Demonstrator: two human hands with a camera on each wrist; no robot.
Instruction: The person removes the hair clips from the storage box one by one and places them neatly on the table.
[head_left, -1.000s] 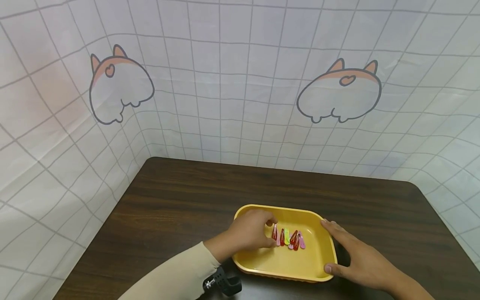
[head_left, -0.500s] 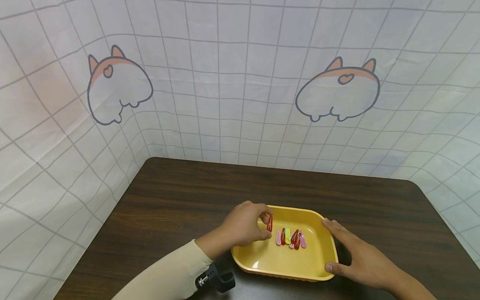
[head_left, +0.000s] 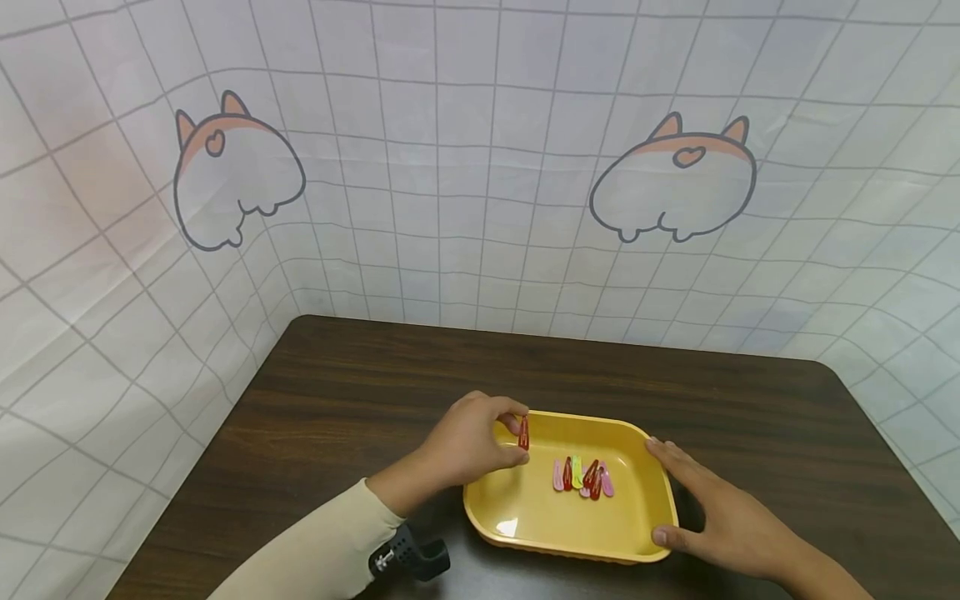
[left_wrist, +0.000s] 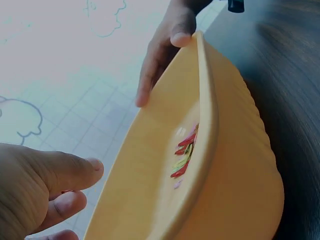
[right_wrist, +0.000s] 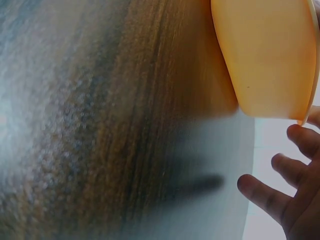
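My left hand pinches a red snap hair clip upright between thumb and fingertips, over the left end of a yellow tray. Inside that tray lie several more hair clips: red ones, pink ones and a yellow-green one. My right hand rests against the tray's right end, thumb at the near corner and straight fingers at the far one. In the right wrist view its spread fingers show beside the tray's wall. The held clip is mostly hidden in the left wrist view.
A dark wood-grain table bears the tray. Behind it hangs a white gridded curtain with cartoon animal prints. A black strap device sits on the left wrist.
My left hand has lifted the red hair clip from the left end of the row and carried it left and away from the others. The right hand stays at the tray's end.
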